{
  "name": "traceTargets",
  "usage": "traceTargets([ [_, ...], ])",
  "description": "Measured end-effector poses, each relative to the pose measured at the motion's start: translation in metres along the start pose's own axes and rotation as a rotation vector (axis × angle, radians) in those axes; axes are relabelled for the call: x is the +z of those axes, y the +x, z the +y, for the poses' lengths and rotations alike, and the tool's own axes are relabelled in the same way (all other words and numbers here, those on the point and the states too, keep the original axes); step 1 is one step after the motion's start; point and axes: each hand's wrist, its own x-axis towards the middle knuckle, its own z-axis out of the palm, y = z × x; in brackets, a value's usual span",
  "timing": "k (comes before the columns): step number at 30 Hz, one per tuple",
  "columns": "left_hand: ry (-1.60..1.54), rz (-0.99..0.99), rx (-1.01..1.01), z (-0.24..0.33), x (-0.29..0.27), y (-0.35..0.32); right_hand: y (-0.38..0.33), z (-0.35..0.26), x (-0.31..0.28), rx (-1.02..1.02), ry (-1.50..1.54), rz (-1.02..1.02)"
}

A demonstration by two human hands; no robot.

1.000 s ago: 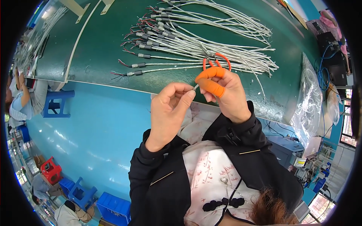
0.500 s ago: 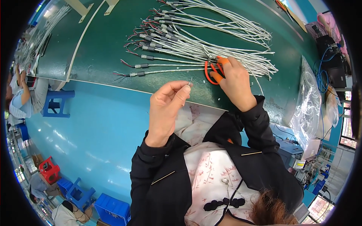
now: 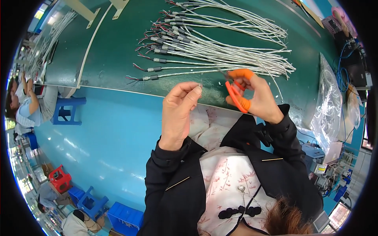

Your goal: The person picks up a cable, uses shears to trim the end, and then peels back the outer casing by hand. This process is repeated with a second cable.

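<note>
Over the bench edge my left hand (image 3: 181,104) is closed in a pinch, thumb against forefinger. A tiny pale tip shows between them, too small to name. My right hand (image 3: 262,96), with orange covers on thumb and forefinger, grips a pair of scissors (image 3: 235,97) by the orange-red loops. Their dark blades point up and left, near the lower edge of a bundle of silvery cables (image 3: 236,59). Each cable carries a dark sleeve and thin red and black wires at its left end. The lowest cable (image 3: 177,74) lies apart, nearest my left hand.
The green bench (image 3: 114,59) has a cream bracket (image 3: 88,15) at the back left. Clear plastic bags (image 3: 325,106) hang at its right end. Blue stools (image 3: 65,112), a red stool (image 3: 60,179) and a blue crate (image 3: 125,216) stand on the left floor. A co-worker (image 3: 29,106) sits at far left.
My right hand has drawn the scissors away from the cables, down toward the bench edge. My left hand keeps its pinch almost in place. The whole view has shifted slightly.
</note>
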Motion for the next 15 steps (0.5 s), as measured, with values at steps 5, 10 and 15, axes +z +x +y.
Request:
traceTargets([
  [5, 0.063, 0.037, 0.065, -0.001, 0.005, -0.001, -0.006, -0.010, 0.007, -0.078, -0.054, -0.111],
  [10, 0.082, 0.029, 0.119, -0.002, 0.010, -0.005, -0.008, -0.013, 0.011, -0.103, -0.161, -0.111],
  [15, 0.107, 0.021, 0.105, -0.004, 0.009, -0.005, -0.009, -0.013, 0.012, -0.217, -0.203, -0.082],
])
